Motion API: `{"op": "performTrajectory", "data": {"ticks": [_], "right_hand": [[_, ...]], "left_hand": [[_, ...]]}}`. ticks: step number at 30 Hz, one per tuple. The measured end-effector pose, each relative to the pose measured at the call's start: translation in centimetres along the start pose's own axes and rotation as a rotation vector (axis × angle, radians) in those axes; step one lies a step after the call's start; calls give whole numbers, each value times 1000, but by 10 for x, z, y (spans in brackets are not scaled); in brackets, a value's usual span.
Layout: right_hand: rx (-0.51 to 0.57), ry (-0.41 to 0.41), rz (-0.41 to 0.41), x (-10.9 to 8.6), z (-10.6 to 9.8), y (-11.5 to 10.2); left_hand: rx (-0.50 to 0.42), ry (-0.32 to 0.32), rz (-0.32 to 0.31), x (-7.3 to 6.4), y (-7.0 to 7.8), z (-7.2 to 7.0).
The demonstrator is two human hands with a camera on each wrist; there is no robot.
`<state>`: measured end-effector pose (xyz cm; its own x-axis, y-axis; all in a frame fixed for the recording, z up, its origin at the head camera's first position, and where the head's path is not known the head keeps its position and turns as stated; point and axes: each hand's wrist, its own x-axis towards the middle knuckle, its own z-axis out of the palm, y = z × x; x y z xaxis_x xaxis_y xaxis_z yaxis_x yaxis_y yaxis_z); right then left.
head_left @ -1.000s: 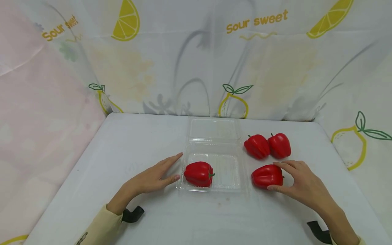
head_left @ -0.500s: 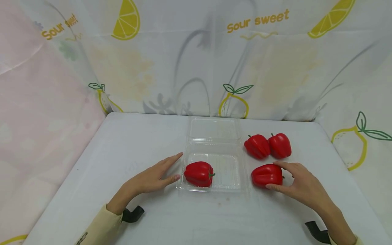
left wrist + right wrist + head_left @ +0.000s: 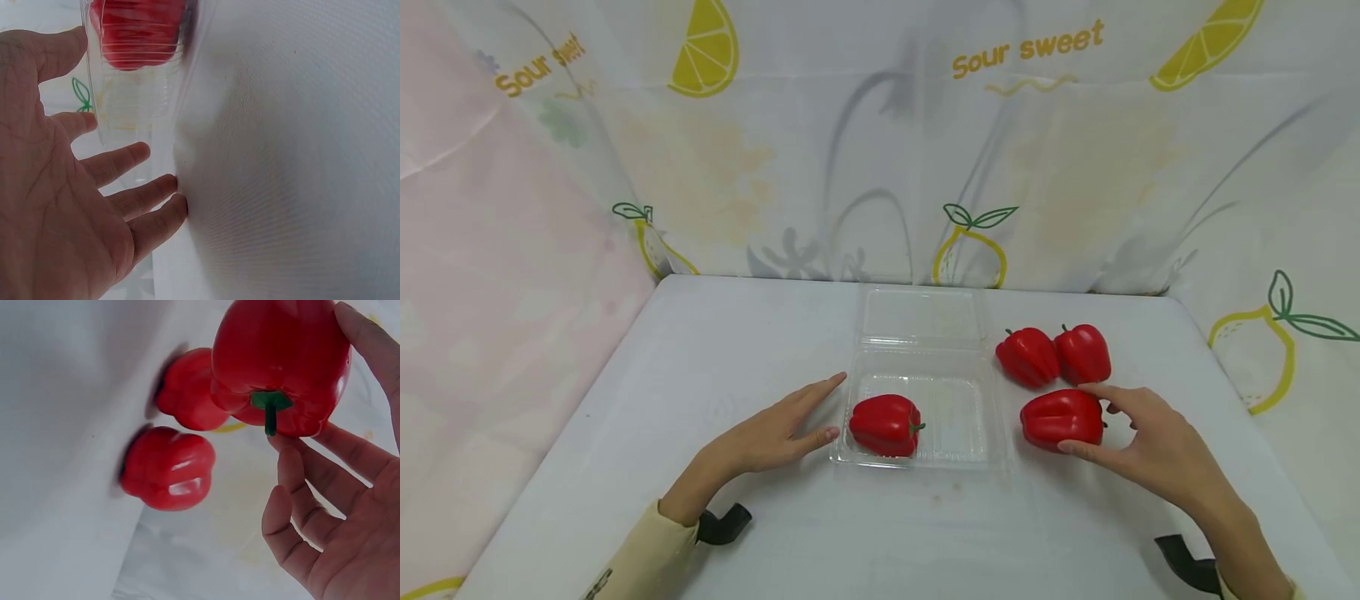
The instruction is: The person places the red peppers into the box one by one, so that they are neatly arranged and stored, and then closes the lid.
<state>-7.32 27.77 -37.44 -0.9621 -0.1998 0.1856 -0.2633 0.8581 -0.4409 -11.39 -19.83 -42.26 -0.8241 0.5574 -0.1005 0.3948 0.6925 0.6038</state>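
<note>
Between thumb and fingers my right hand (image 3: pixel 1157 446) holds a red bell pepper (image 3: pixel 1062 419), its green stem (image 3: pixel 270 411) plain in the right wrist view. It appears raised a little off the table. Fingers and thumb of my left hand (image 3: pixel 775 433) are spread at the left edge of a clear plastic clamshell box (image 3: pixel 958 421), touching or nearly touching it. Inside the box's left half lies another red bell pepper (image 3: pixel 886 426). The left wrist view shows the left palm (image 3: pixel 59 206) with its fingers extended.
Two more red bell peppers, one on the left (image 3: pixel 1028 357) and one on the right (image 3: pixel 1082 353), sit side by side behind the held one. The box's lid (image 3: pixel 922 315) lies folded back. A printed cloth (image 3: pixel 835 142) hangs behind the white table (image 3: pixel 737 333).
My right hand has lifted the bell pepper slightly from the table and shifted it a bit to the right. The left hand and the box stay as they were.
</note>
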Motion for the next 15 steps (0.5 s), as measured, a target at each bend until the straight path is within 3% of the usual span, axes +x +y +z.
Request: {"op": "performTrajectory", "data": {"ticks": [15], "right_hand": [[23, 91, -104, 17, 0, -26]], "left_hand": [[-7, -2, 2, 0, 1, -1]]}}
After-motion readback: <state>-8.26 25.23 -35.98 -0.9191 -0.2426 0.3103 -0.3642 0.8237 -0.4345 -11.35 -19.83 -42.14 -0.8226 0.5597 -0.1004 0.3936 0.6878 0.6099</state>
